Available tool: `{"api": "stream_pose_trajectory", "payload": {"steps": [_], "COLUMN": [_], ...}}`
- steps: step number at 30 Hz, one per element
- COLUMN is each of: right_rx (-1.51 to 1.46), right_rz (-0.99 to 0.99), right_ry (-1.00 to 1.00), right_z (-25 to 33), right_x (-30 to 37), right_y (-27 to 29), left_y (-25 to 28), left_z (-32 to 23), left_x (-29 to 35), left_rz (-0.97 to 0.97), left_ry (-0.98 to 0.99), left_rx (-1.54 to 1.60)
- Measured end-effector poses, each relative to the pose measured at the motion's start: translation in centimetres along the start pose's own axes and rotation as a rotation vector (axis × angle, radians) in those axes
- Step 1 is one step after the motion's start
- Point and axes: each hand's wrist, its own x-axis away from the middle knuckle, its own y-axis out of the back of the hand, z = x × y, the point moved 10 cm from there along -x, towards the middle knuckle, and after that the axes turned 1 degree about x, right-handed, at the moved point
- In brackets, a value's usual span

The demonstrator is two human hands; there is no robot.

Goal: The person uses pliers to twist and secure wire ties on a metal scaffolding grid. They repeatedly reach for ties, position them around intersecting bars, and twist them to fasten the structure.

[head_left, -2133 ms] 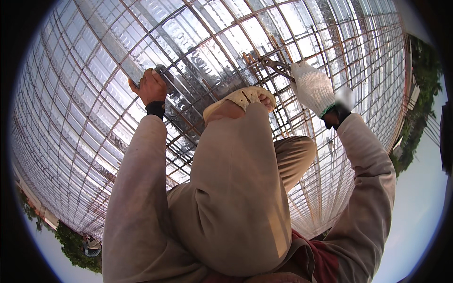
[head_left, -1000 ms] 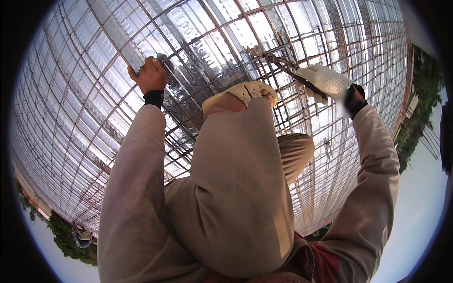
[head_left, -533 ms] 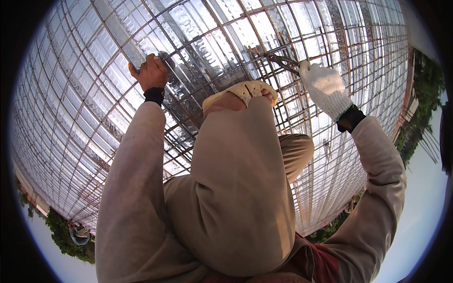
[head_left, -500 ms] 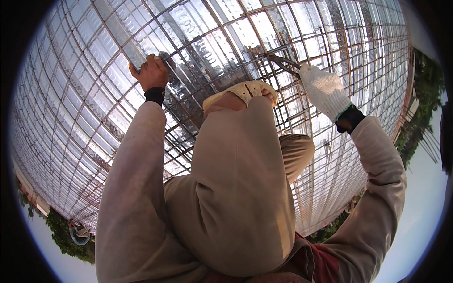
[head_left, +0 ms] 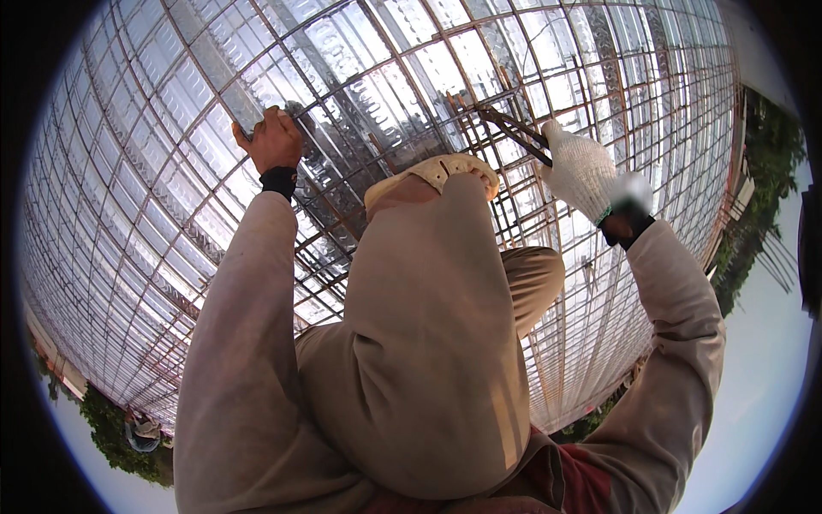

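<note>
My right hand [head_left: 580, 171], in a white knit glove, grips the handles of a pair of dark pincers [head_left: 515, 133]. Their jaw end reaches in among the crossing steel reinforcing bars [head_left: 347, 83], near several rusty bar ends left of the glove. Ungloved, with a black band at the wrist, my left hand [head_left: 276, 141] is curled at the mesh on the far left. Something dark shows at its fingers, but what it holds is hidden. Between the two hands my foot in a pale yellow shoe [head_left: 432, 174] rests on the mesh.
Shiny corrugated metal sheeting [head_left: 334, 53] lies under the bar grid. My bent knee [head_left: 432, 343] fills the middle. A person [head_left: 142, 430] is at the far lower left edge, beside trees [head_left: 107, 420]. More trees [head_left: 766, 163] stand beyond the right edge.
The pincers have turned a little, and their handles now show farther apart. My right hand has shifted slightly left and down; my left hand stays nearly in place.
</note>
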Motion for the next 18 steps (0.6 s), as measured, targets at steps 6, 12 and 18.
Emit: {"api": "stream_pose_trajectory", "payload": {"steps": [6, 12, 18], "right_rx": [0.161, -1.076, -0.558], "right_rz": [-0.057, 0.612, 0.379], "right_ry": [0.082, -0.228, -0.202], "right_z": [1.0, -1.6, -2.2], "right_x": [-1.3, -1.2, -1.3], "right_y": [0.7, -1.2, -0.3], "left_y": [0.2, 0.0, 0.2], "left_z": [-0.1, -0.1, -0.3], "left_x": [0.0, 0.0, 0.0], "left_rz": [-0.004, 0.008, -0.015], "left_ry": [-0.012, 0.008, -0.015], "left_rx": [-0.025, 0.001, 0.0]}}
